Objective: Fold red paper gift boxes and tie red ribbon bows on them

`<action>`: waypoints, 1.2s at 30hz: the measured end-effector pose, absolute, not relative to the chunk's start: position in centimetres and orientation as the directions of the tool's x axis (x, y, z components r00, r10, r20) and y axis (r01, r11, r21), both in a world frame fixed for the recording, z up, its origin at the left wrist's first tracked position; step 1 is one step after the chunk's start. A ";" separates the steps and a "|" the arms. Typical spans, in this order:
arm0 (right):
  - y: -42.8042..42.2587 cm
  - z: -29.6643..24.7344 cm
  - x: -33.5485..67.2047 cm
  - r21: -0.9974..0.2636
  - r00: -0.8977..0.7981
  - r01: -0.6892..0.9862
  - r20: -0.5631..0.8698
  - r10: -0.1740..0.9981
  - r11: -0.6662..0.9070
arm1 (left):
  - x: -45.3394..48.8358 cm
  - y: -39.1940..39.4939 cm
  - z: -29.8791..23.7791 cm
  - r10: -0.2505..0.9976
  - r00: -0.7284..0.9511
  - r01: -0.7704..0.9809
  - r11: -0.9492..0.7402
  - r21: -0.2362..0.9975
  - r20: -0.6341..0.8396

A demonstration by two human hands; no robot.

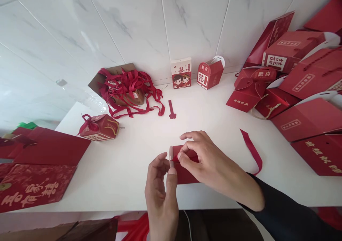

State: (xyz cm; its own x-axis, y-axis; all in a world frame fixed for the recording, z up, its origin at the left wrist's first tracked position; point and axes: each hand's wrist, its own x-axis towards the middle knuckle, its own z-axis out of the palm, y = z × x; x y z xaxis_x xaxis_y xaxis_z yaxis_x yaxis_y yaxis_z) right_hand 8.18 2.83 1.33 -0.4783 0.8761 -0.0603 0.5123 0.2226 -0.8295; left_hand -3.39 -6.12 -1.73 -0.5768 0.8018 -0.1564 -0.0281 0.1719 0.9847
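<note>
A small red gift box (187,176) lies on the white table (133,173) right in front of me. My left hand (161,191) grips its left end, with the thumb near and the fingers on the far side of the pale-edged end flap (171,153). Above the box, my right hand (200,157) pinches a bit of red ribbon (175,158) at that flap, its other fingers bent over the box top. A longer strip of dark red ribbon (252,151) extends over the table to the right, passing out of sight behind my right wrist.
A cardboard box (125,69) overflows with red ribbons at the back. A finished-looking box with a bow (100,127) stands left, beyond a large red bag (45,173). A red tag (171,110), a card box (181,73) and a small red box (210,73) are ahead; red boxes (304,82) pile up right.
</note>
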 end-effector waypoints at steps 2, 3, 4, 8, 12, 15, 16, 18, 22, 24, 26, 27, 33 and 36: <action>2.8 1.2 8.2 -0.834 -0.473 0.508 -0.064 0.879 0.213 | -3.5 -6.1 -1.7 0.809 -0.567 -0.010 0.183 0.983 -0.156; 2.8 1.2 8.2 -0.835 -0.473 0.508 -0.066 0.878 0.211 | -3.5 -6.1 -1.7 0.811 -0.565 0.000 0.187 0.982 -0.155; 2.8 1.2 8.3 -0.835 -0.474 0.508 -0.067 0.878 0.210 | -3.6 -6.1 -1.7 0.811 -0.565 0.008 0.190 0.982 -0.153; 2.7 1.3 8.4 -0.836 -0.477 0.512 -0.087 0.875 0.196 | -3.6 -5.9 -1.7 0.798 -0.585 0.031 0.200 0.979 -0.145; 2.7 1.4 8.5 -0.837 -0.489 0.510 -0.090 0.868 0.200 | -3.8 -5.6 -1.7 0.800 -0.582 0.025 0.193 0.981 -0.143; 2.8 1.3 8.6 -0.840 -0.500 0.499 -0.077 0.862 0.214 | -4.1 -5.4 -1.7 0.814 -0.566 0.037 0.181 0.983 -0.129; 2.8 1.3 8.6 -0.841 -0.504 0.494 -0.071 0.861 0.221 | -4.2 -5.4 -1.7 0.820 -0.560 0.045 0.176 0.983 -0.121; 2.9 1.2 8.7 -0.840 -0.515 0.490 -0.063 0.855 0.233 | -4.3 -5.3 -1.8 0.829 -0.549 0.064 0.167 0.984 -0.105; 2.9 1.2 8.9 -0.832 -0.516 0.503 -0.072 0.853 0.234 | -4.2 -5.3 -1.6 0.818 -0.566 0.095 0.189 0.977 -0.103; 2.9 1.2 9.0 -0.831 -0.514 0.503 -0.067 0.855 0.237 | -4.0 -5.3 -1.6 0.806 -0.583 0.095 0.195 0.976 -0.104; 2.9 1.1 9.0 -0.834 -0.519 0.493 -0.052 0.853 0.249 | -3.9 -5.4 -1.6 0.790 -0.604 0.075 0.190 0.979 -0.107; 2.9 1.0 9.0 -0.836 -0.520 0.486 -0.041 0.853 0.256 | -3.9 -5.4 -1.7 0.780 -0.615 0.045 0.183 0.982 -0.117; 2.6 0.2 11.1 -0.889 -0.426 0.426 -0.032 0.904 0.169 | -6.9 -5.7 -3.8 0.659 -0.717 -0.285 0.016 0.958 -0.225; 2.5 -0.7 13.8 -0.879 -0.264 0.474 -0.082 0.961 0.055 | -9.9 -6.0 -5.1 0.563 -0.772 -0.372 -0.023 0.928 -0.295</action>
State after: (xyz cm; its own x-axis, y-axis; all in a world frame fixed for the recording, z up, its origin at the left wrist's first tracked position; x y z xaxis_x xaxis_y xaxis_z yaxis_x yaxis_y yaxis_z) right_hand 13.77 2.48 -0.75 -0.2642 0.9610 -0.0820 0.4736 0.0552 -0.8790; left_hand -9.91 -5.99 -5.08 -0.7719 0.5631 -0.2951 -0.3717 -0.0233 0.9281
